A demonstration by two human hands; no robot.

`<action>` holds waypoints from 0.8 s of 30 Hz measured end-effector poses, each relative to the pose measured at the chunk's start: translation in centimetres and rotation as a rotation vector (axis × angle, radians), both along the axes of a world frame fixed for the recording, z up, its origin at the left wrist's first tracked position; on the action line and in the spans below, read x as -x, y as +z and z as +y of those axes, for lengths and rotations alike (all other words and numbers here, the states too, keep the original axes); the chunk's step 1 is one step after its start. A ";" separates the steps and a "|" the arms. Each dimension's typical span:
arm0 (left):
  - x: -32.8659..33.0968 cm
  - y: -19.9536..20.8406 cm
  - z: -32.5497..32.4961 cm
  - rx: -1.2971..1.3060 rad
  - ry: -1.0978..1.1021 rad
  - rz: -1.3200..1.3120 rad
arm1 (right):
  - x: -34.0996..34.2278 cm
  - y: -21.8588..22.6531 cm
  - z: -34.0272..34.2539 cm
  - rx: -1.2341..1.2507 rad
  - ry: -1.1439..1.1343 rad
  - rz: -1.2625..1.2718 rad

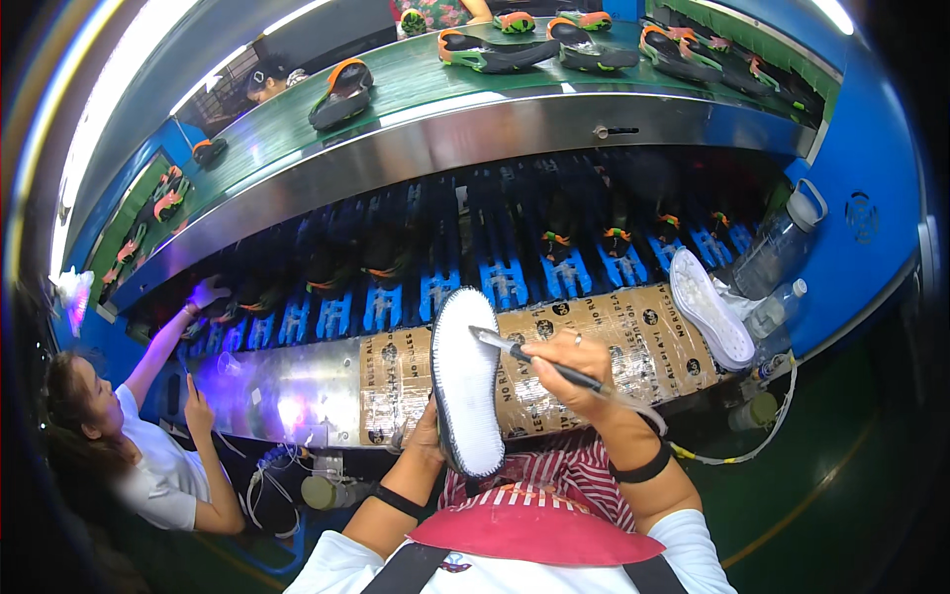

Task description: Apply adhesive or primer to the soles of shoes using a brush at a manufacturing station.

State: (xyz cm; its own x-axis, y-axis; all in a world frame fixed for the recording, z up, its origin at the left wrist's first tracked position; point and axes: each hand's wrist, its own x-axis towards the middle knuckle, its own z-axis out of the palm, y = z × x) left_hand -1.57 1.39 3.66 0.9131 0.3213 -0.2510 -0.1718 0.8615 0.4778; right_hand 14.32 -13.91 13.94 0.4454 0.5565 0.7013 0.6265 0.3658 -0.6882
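My left hand [426,436] is closed round the near, left side of a shoe upper [467,396]. The upper's white stitched underside faces up, with a dark rim along its edge. My right hand [574,371] grips a dark-handled brush [515,350] with a hose trailing from its back end. The brush's pale tip is on or just over the white underside, toward the far end. To the right, a white shoe sole [709,312] lies on the bench with its hollow side up.
A cardboard-covered ledge [633,337] runs under my hands. Blue racks [505,285] stand behind it, and above them a green conveyor [416,84] carries several shoe uppers. Clear bottles [777,247] stand at right. A co-worker [148,445] reaches toward the rack at left.
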 end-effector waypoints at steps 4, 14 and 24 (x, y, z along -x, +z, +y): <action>0.4 -0.5 0.2 0.025 -0.034 -0.057 | 1.8 -0.5 0.2 -0.004 -0.008 -0.309; 3.2 -0.6 1.2 0.025 -0.096 0.118 | 1.0 -1.4 -0.8 0.425 0.568 0.440; 4.7 -2.9 2.6 -0.248 -0.108 0.148 | -2.5 0.4 2.2 0.027 -0.002 -0.025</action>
